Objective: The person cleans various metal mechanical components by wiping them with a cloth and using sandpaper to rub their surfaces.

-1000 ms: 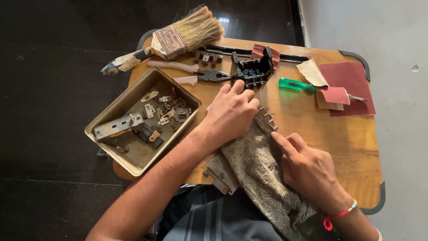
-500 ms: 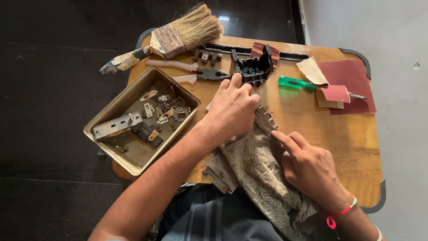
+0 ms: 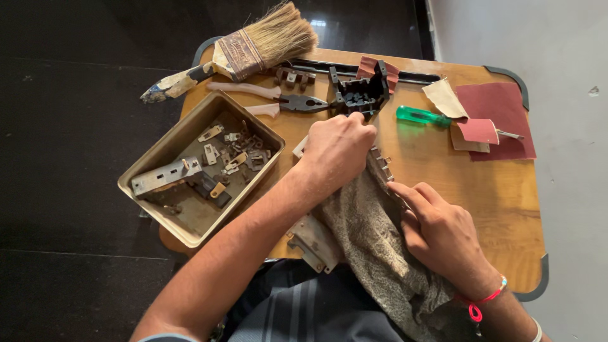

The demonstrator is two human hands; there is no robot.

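Centrally in the frame, a long metal part (image 3: 382,166) with a row of small square teeth lies on the wooden table (image 3: 500,190), wrapped for most of its length in a grey-brown cloth (image 3: 373,240). Its long axis runs diagonally, from the lower left of the frame, where a flat grey plate end (image 3: 311,242) sticks out over the table's near edge, up toward the upper right, where the toothed edge shows between the two hands.

The left hand (image 3: 335,147) rests palm down on the upper end of the cloth-covered part, fingers curled closed over it, knuckles pointing to the top of the frame. Whether it grips or merely presses, I cannot tell. The right hand (image 3: 443,234), with a red thread at the wrist, lies at the lower right of the part; its fingers are loosely bent, the forefinger stretched out and touching the toothed edge where the cloth meets it.

Just above the left hand stands a black plastic block (image 3: 361,95). Beside it lie pliers (image 3: 278,101) and a green-handled screwdriver (image 3: 421,116). A wide paintbrush (image 3: 253,47) sits at the upper left. A shallow metal tray (image 3: 158,161) of small metal pieces occupies the left. Red sandpaper sheets (image 3: 500,107) lie at the upper right.
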